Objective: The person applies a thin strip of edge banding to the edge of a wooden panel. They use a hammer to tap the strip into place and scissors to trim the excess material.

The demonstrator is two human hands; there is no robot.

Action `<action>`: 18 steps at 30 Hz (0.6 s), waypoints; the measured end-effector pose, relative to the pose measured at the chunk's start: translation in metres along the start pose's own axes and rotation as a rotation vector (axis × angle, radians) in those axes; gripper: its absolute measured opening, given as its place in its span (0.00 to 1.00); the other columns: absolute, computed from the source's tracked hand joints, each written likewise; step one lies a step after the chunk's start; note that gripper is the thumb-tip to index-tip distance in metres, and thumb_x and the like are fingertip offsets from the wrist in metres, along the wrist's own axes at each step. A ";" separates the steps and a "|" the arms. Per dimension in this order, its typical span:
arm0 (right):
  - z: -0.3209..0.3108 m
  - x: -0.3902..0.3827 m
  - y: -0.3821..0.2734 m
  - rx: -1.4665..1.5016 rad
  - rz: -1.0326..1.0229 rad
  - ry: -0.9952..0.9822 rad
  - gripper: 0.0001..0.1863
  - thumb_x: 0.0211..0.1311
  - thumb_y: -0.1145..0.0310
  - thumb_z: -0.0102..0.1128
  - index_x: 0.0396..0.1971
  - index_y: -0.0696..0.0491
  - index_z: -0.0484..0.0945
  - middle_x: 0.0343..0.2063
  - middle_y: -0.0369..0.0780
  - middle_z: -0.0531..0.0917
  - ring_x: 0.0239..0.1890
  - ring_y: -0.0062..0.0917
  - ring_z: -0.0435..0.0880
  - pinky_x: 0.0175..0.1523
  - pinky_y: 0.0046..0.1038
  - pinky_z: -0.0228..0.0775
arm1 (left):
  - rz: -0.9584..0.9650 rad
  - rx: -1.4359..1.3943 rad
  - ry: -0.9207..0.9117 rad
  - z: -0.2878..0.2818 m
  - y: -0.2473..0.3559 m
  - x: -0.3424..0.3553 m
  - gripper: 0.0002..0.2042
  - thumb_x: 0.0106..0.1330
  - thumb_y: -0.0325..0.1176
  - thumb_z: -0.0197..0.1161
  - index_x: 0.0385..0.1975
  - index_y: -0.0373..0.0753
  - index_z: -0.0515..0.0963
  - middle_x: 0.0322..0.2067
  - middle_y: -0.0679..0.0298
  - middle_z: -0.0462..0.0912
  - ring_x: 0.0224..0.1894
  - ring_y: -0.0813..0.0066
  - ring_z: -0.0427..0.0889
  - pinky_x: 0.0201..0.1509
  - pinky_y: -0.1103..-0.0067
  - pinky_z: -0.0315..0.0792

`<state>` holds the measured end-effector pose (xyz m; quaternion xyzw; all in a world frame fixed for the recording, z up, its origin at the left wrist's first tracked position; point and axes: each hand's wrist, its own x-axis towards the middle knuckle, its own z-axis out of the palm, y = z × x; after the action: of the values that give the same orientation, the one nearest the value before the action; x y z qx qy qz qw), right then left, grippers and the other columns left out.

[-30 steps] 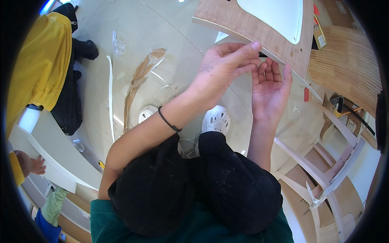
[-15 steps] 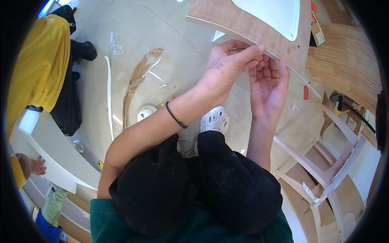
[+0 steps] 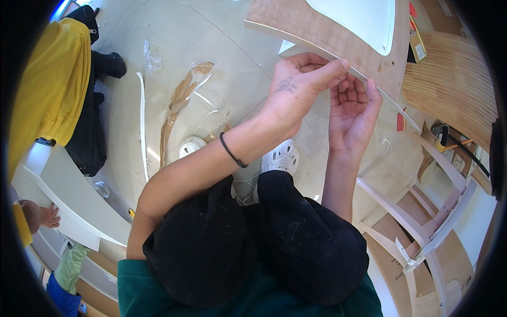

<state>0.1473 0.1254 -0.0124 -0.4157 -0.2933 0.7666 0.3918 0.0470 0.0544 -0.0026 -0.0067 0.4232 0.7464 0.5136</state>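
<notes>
A wooden panel (image 3: 296, 17) with a white inset reaches in from the top right. A thin white edge strip (image 3: 390, 98) follows its curved near edge, and its pointed end stands off past the right corner. My left hand (image 3: 296, 84) is closed at that edge, thumb on top, pinching the strip; its other fingertips are partly hidden. Close beside it is my right hand (image 3: 349, 119), palm up, with curled fingers under the edge and the thumb against the strip.
Brown paper scrap (image 3: 177, 105) and a white strip (image 3: 142, 127) lie on the tiled floor. At right stand a wooden tabletop (image 3: 449, 79) and a pale chair frame (image 3: 422, 227). A co-worker in yellow (image 3: 47, 79) is at left, near white curved panels (image 3: 79, 190).
Both hands and the panel edge appear shifted slightly to the right. The pinch at the edge stays much the same.
</notes>
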 end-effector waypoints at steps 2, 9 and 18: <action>0.001 0.001 0.000 -0.005 -0.003 0.000 0.20 0.65 0.56 0.60 0.42 0.60 0.76 0.39 0.41 0.82 0.44 0.23 0.78 0.60 0.30 0.67 | 0.001 0.005 0.015 0.001 0.000 0.000 0.14 0.65 0.34 0.66 0.41 0.28 0.78 0.39 0.58 0.82 0.45 0.75 0.82 0.54 0.80 0.75; -0.001 0.002 0.000 -0.032 -0.021 -0.003 0.19 0.66 0.57 0.59 0.41 0.60 0.77 0.38 0.41 0.82 0.44 0.24 0.79 0.61 0.31 0.67 | -0.003 -0.014 0.002 0.001 -0.001 0.002 0.14 0.65 0.34 0.66 0.41 0.27 0.78 0.39 0.58 0.82 0.45 0.74 0.82 0.55 0.80 0.75; -0.023 -0.004 0.000 0.028 0.056 -0.071 0.16 0.70 0.56 0.56 0.45 0.54 0.76 0.40 0.38 0.82 0.43 0.22 0.79 0.55 0.30 0.70 | -0.034 0.015 0.006 -0.001 0.001 -0.002 0.16 0.65 0.35 0.66 0.42 0.26 0.76 0.40 0.56 0.82 0.46 0.72 0.82 0.55 0.79 0.75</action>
<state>0.1682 0.1245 -0.0219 -0.3906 -0.2847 0.7956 0.3653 0.0471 0.0518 -0.0021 -0.0123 0.4302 0.7344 0.5247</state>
